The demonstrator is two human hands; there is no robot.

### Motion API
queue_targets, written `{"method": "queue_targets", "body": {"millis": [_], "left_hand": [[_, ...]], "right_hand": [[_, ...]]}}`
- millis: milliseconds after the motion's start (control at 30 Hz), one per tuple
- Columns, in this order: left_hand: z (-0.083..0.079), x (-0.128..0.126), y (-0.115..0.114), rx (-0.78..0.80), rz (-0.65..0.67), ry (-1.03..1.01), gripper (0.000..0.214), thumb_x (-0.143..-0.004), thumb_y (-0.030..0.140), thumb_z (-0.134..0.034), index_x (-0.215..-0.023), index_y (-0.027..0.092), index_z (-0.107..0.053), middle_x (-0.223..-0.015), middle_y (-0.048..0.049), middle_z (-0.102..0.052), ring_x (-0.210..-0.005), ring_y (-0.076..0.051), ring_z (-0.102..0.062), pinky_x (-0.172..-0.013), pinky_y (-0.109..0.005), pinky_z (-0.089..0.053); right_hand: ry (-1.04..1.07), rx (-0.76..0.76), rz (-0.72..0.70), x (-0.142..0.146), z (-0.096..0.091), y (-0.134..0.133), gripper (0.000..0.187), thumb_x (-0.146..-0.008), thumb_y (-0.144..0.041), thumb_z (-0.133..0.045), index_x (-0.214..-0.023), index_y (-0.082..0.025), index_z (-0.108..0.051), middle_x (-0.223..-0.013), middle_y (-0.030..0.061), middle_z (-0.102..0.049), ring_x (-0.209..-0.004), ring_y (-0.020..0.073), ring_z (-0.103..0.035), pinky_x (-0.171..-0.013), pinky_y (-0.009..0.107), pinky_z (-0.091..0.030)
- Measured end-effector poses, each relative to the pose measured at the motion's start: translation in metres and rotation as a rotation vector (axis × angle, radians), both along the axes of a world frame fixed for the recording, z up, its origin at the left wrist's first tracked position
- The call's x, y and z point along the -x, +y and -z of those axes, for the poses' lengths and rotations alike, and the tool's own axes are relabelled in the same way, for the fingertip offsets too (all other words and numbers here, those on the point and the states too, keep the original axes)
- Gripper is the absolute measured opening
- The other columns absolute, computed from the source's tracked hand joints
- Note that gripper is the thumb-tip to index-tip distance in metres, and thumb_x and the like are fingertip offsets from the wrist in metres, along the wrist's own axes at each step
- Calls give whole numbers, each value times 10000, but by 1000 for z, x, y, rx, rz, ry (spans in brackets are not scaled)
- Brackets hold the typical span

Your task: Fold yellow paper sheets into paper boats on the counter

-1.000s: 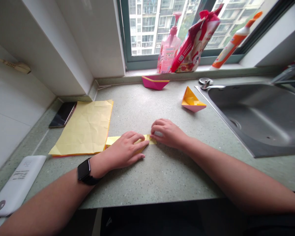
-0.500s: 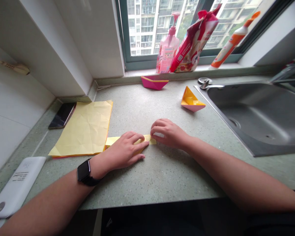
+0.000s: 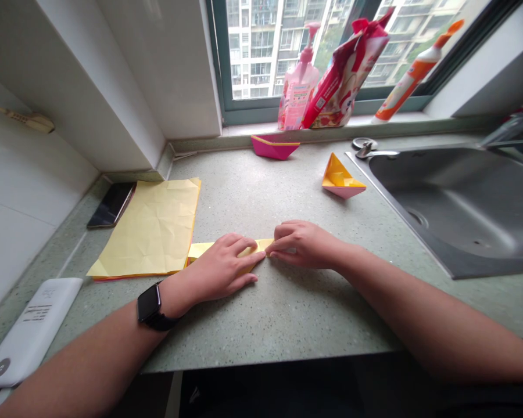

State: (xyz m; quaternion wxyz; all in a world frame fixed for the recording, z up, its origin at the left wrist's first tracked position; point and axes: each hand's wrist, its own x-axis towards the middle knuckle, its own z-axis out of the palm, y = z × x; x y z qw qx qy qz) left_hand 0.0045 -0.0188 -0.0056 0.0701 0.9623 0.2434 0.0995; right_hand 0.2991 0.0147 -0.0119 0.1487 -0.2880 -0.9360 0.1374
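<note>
A narrow strip of folded yellow paper (image 3: 201, 249) lies on the counter, mostly covered by my hands. My left hand (image 3: 224, 261) rests flat over its middle with fingers apart, the index fingertip close to the right end. At that right end my right hand (image 3: 300, 245) is closed, its thumb and index finger pinching the paper's corner. Left of the strip, touching or nearly touching it, is a stack of creased yellow paper sheets (image 3: 152, 226). Farther back stand a magenta paper boat (image 3: 275, 150) and an orange and pink paper boat (image 3: 343, 184).
A steel sink (image 3: 444, 232) is set into the counter (image 3: 287, 325) at right. A phone (image 3: 111, 204) and a white power bank (image 3: 32, 331) lie at left. On the windowsill are a pink pump bottle (image 3: 298, 93), a red bag (image 3: 348, 75) and an orange-and-white bottle (image 3: 407, 81).
My right hand has moved slightly down along the strip's right end, its thumb and index finger drawing together there. My left hand has stayed in place on the paper.
</note>
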Motion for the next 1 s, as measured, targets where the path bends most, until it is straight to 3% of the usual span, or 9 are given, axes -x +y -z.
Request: {"method": "queue_targets", "body": {"millis": [233,533,800,1000], "left_hand": [[0,-1,0,0,-4,9,461,-1111,421,-668,-1518,209,-618,-1393,-152,-689,-1264,-349,-633,-1123,-541,-541],[-2,-1,-1,41,-4,-4,439,-1113,411,-666,-1500,206,-627,-1424,-156,-672,-1313,-344,-608,-1170,-534,-519],[-3,-1,-1,54,-10,-11,440,-1109,406,-671,-1497,206,-625,-1437,-163,-670,-1315,-351,-609,-1167,-546,-517],[3,-2,-2,43,-28,-17,491,-1129,450,-618,-1561,222,-571,-1440,-158,-656,-1308,-346,-595,-1188,-559,-490]], "right_hand": [[-3,18,9,1,-1,0,223,-1075,-325,-682,-1053,-315,-904,-877,35,-740,-786,180,-644,-791,343,-487],[-44,16,179,-5,-6,4,177,-1003,-302,-743,-914,-306,-896,-816,12,-727,-749,163,-633,-715,325,-421],[-44,-63,294,-11,-6,9,240,-1016,-265,-681,-860,-274,-862,-870,32,-759,-794,185,-665,-726,341,-429],[45,-61,124,-11,-4,9,230,-1072,-326,-665,-1061,-304,-893,-908,37,-762,-816,183,-668,-771,331,-462]]}}
